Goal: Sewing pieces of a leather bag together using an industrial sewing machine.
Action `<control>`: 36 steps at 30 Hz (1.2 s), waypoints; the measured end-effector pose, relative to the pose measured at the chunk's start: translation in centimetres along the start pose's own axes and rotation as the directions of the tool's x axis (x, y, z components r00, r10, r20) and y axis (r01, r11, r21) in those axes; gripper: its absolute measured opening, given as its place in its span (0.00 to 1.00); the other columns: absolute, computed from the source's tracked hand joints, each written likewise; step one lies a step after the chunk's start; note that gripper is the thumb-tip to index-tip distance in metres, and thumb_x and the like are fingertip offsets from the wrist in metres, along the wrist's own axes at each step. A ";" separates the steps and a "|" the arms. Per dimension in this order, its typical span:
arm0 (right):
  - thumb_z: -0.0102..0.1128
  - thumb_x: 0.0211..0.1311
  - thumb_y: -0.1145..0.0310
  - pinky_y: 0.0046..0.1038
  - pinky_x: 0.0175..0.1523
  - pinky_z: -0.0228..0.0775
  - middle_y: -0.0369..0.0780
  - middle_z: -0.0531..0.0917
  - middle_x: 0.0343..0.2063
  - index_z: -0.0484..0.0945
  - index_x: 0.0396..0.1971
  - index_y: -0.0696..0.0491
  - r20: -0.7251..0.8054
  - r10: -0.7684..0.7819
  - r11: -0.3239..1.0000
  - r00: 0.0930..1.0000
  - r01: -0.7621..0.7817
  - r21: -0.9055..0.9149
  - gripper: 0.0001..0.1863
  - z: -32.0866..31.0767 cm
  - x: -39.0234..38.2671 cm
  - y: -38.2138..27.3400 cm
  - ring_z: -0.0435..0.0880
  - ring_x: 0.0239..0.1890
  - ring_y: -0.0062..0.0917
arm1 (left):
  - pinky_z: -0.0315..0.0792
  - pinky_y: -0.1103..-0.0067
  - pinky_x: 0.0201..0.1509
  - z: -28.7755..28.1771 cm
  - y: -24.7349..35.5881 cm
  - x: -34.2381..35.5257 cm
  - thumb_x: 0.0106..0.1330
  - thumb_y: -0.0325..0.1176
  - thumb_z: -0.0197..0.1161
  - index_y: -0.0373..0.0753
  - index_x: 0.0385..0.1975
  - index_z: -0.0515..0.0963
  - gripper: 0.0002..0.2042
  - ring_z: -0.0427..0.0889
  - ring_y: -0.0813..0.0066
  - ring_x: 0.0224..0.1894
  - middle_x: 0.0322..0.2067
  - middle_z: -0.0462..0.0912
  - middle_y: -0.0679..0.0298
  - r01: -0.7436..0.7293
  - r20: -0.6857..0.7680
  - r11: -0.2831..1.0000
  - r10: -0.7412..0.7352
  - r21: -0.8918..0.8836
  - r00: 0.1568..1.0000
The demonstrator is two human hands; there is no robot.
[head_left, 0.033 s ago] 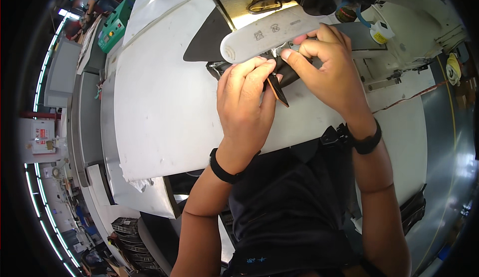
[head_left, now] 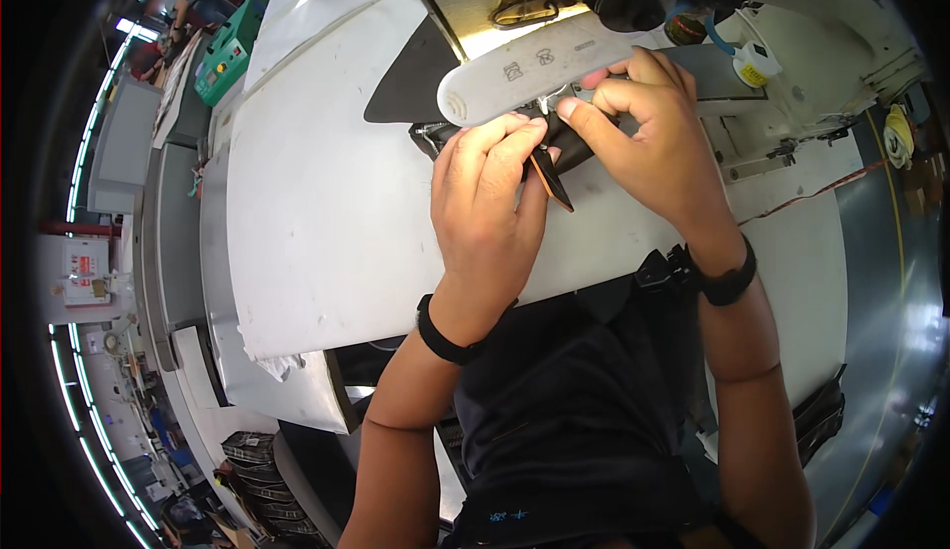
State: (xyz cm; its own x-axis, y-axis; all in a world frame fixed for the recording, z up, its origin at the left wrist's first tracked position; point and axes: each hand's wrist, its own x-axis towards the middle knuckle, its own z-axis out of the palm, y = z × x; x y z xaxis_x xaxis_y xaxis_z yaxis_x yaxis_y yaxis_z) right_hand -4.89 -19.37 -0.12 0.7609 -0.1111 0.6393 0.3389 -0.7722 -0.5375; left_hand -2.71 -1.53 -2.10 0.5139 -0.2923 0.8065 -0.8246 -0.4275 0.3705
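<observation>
My left hand (head_left: 490, 188) is pinching an orange-edged black leathery strap (head_left: 553, 183), back from the white bench (head_left: 317, 252)'s front edge; can't tell my right hand (head_left: 653, 134)'s grip. Loose fingers could probably skew it.

Up on my left I've got a green machine (head_left: 230, 52), a person (head_left: 176, 7) beyond it; lower left, a dark stack (head_left: 259, 475); on my right, a white bottle (head_left: 757, 60)!

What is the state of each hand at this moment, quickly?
Left hand: closed on the black workpiece.
Right hand: curled beside the grey cover; whether it holds anything cannot be told.
</observation>
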 end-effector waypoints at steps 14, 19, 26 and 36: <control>0.73 0.58 0.65 0.36 0.63 0.56 0.36 0.84 0.38 0.77 0.15 0.54 0.007 0.049 0.999 0.999 -0.049 0.021 0.17 -0.1 0.3 -0.3 0.80 0.49 0.29 | 0.78 0.70 0.55 -0.5 0.4 0.5 0.60 0.21 0.72 0.36 0.47 0.84 0.14 0.87 0.60 0.49 0.45 0.87 0.57 -0.006 0.053 0.997 0.001 0.077 0.999; 0.73 0.57 0.65 0.36 0.63 0.56 0.35 0.84 0.38 0.77 0.14 0.54 0.014 0.069 0.997 0.997 -0.070 0.034 0.17 -0.1 0.4 -0.2 0.80 0.48 0.29 | 0.79 0.69 0.54 -0.3 0.4 0.3 0.60 0.19 0.72 0.34 0.47 0.84 0.15 0.87 0.58 0.49 0.45 0.86 0.54 0.016 0.038 0.999 -0.017 0.040 0.999; 0.73 0.57 0.65 0.35 0.63 0.56 0.35 0.84 0.38 0.77 0.14 0.54 0.005 0.073 0.996 0.997 -0.073 0.053 0.17 0.1 0.6 -0.2 0.80 0.47 0.28 | 0.81 0.70 0.51 0.0 0.5 0.2 0.60 0.18 0.71 0.33 0.48 0.83 0.16 0.86 0.58 0.48 0.47 0.84 0.52 0.054 0.016 0.999 -0.054 -0.007 0.998; 0.72 0.53 0.66 0.37 0.62 0.58 0.33 0.84 0.35 0.77 0.14 0.54 -0.052 0.077 0.997 0.996 -0.076 0.024 0.15 0.8 0.3 0.1 0.80 0.46 0.28 | 0.81 0.71 0.51 -0.1 0.5 0.5 0.62 0.22 0.74 0.34 0.48 0.83 0.14 0.85 0.59 0.48 0.46 0.84 0.53 0.088 0.048 0.996 -0.087 -0.015 0.995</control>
State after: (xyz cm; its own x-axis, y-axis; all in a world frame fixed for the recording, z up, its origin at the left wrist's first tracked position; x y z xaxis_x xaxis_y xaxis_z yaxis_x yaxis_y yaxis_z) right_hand -4.20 -18.97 -0.45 0.7551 -0.2024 0.6236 0.2931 -0.7465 -0.5973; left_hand -2.92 -1.85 -1.47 0.5947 -0.2948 0.7479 -0.7795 -0.4390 0.4468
